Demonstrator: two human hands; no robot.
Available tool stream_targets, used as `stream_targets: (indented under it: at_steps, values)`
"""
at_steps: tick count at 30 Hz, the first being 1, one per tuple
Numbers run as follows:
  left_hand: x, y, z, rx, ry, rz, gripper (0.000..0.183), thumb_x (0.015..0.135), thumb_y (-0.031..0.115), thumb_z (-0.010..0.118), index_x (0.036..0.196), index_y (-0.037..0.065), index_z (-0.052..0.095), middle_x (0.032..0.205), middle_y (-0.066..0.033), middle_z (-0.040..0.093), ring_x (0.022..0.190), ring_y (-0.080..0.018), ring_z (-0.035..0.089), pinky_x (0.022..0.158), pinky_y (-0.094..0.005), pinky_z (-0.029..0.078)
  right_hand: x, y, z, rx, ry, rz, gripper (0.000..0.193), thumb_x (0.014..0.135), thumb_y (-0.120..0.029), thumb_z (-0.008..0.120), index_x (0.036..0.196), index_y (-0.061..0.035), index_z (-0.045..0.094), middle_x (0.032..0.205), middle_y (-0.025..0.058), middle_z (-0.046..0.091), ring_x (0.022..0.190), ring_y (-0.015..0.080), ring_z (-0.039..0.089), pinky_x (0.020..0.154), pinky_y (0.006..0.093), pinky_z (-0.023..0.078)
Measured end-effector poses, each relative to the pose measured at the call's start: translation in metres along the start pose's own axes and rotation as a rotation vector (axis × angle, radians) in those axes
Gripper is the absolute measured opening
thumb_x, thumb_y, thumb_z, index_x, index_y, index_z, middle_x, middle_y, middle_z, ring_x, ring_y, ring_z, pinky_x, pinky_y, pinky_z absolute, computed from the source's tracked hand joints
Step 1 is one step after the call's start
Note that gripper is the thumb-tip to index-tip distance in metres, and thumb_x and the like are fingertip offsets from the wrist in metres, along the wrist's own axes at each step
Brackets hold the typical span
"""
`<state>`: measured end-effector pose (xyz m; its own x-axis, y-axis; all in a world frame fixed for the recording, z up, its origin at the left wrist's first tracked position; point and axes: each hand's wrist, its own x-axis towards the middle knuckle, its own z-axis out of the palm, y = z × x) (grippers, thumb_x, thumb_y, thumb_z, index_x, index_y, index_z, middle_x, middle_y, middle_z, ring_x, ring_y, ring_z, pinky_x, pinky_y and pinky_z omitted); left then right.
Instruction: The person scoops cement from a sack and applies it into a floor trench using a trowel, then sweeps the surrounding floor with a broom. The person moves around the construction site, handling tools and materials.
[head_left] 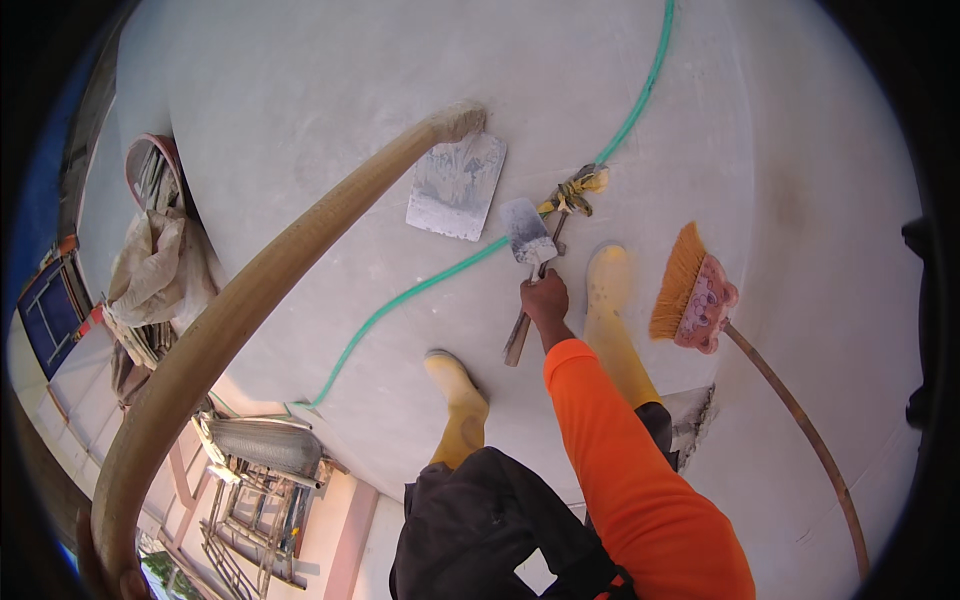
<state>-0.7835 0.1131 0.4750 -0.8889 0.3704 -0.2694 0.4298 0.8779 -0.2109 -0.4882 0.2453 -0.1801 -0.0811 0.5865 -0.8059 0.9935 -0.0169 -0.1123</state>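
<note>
My left hand (pixel 132 584), mostly cut off at the lower left edge, has its fingers around the thick wooden handle of a hoe (pixel 275 265). The hoe's flat, cement-smeared square blade (pixel 458 187) is at the far end, over the grey floor. In front of my boots, my right hand (pixel 546 297), in an orange sleeve, is closed on a small trowel (pixel 526 230) with a squarish, cement-coated blade. A hammer-like tool with a wooden handle (pixel 517 338) shows beside and behind this hand; whether I grip it too is unclear. Yellow and dark cloth (pixel 578 192) lies just beyond.
A green hose (pixel 400 298) crosses the concrete floor beneath the tools. At right is a broom (pixel 700 305) with orange bristles. My yellow boots (pixel 463 395) stand on the floor. Sacks (pixel 155 265) and a reddish tub (pixel 155 165) sit at left, with a ladder-like wooden frame (pixel 260 525) below.
</note>
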Motion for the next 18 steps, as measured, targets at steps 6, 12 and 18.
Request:
stream_targets:
  at_steps: [6, 12, 18]
  values:
    - [0.008, 0.034, -0.022, -0.154, -0.111, 0.104, 0.050, 0.096, 0.021, 0.072, 0.139, -0.005, 0.063, 0.115, -0.0264, 0.073, 0.105, -0.0372, 0.073, 0.091, -0.0439, 0.057, -0.046, -0.029, -0.135, 0.115, -0.320, -0.178, 0.041, 0.083, -0.031, 0.073, 0.110, 0.0008, 0.072, 0.108, 0.0235, 0.076, 0.105, 0.0400, 0.073, 0.091, 0.0478, 0.058]
    - [0.019, 0.051, -0.043, -0.081, -0.182, 0.150, 0.051, 0.090, 0.024, 0.077, 0.136, 0.007, 0.064, 0.092, -0.0231, 0.073, 0.083, -0.0448, 0.071, 0.073, -0.0537, 0.056, -0.089, -0.058, -0.375, -0.020, -0.513, -0.401, 0.053, 0.083, -0.040, 0.075, 0.115, 0.0021, 0.075, 0.109, 0.0233, 0.077, 0.102, 0.0374, 0.075, 0.089, 0.0441, 0.058]
    - [0.028, 0.052, -0.040, 0.086, -0.360, 0.076, 0.044, 0.093, 0.042, 0.075, 0.122, 0.013, 0.059, 0.093, -0.0163, 0.075, 0.087, -0.0398, 0.074, 0.078, -0.0525, 0.057, -0.147, -0.024, -0.578, -0.355, -0.465, -0.470, 0.057, 0.081, -0.047, 0.074, 0.121, -0.0070, 0.076, 0.107, 0.0226, 0.077, 0.096, 0.0372, 0.075, 0.086, 0.0450, 0.057]
